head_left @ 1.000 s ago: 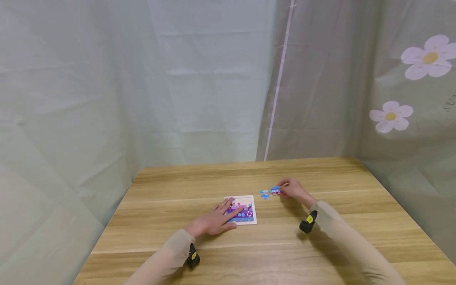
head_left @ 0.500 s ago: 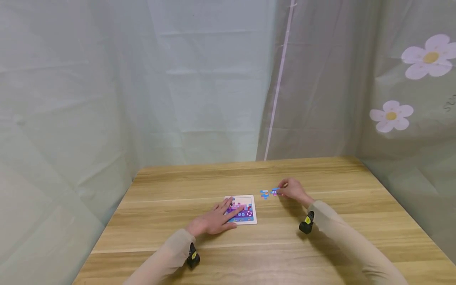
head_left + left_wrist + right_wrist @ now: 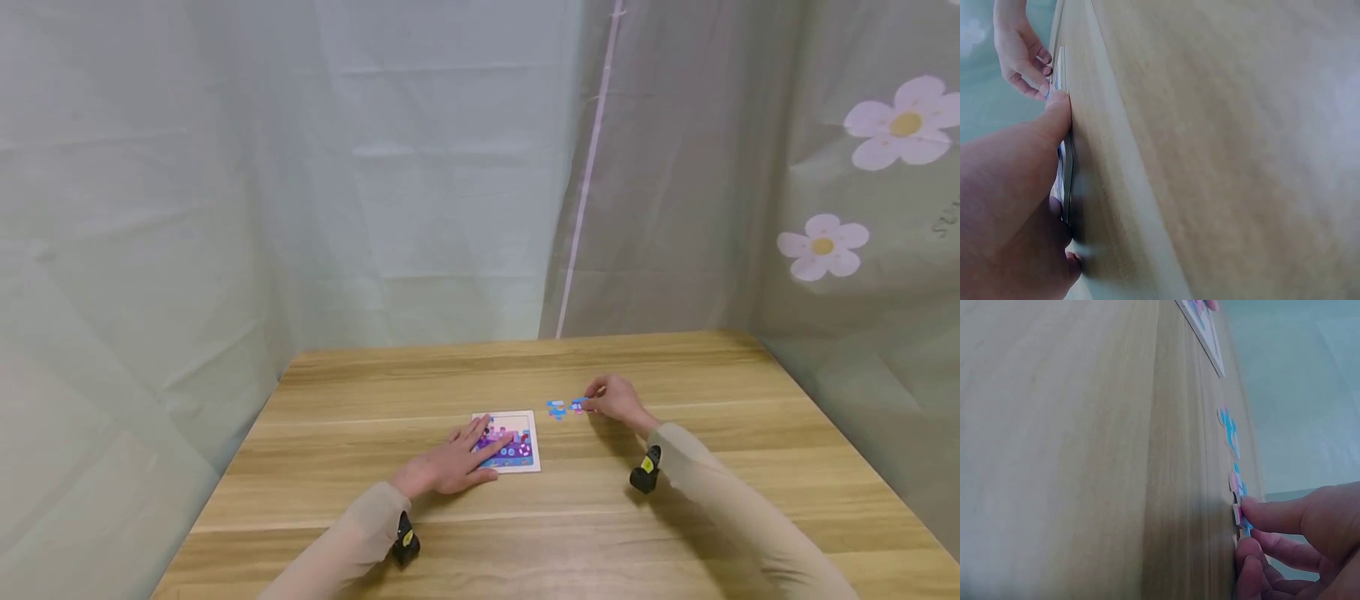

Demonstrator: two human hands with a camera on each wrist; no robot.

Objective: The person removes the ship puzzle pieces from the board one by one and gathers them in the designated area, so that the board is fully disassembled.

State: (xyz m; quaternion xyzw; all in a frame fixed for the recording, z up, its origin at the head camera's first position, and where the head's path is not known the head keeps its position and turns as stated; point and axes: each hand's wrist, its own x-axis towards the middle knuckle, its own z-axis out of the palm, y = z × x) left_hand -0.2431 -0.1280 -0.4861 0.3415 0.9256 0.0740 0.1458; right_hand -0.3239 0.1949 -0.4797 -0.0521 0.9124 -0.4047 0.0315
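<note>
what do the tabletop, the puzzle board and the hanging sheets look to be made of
Tabletop: wood or wood-look laminate with a faint sheen, going by the streaked grain.
Puzzle board: probably thin wood or stiff card with a printed face; it looks rigid, with a straight, pale edge.
Hanging sheets: thin fabric or plastic, fairly matt; creases and folds show, but the look cannot settle which.

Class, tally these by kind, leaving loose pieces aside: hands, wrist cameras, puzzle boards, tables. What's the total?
Hands: 2 (left hand, right hand)
Wrist cameras: 2 (left camera, right camera)
Puzzle boards: 1 (the board)
Tables: 1 (the table)
Total: 6
</note>
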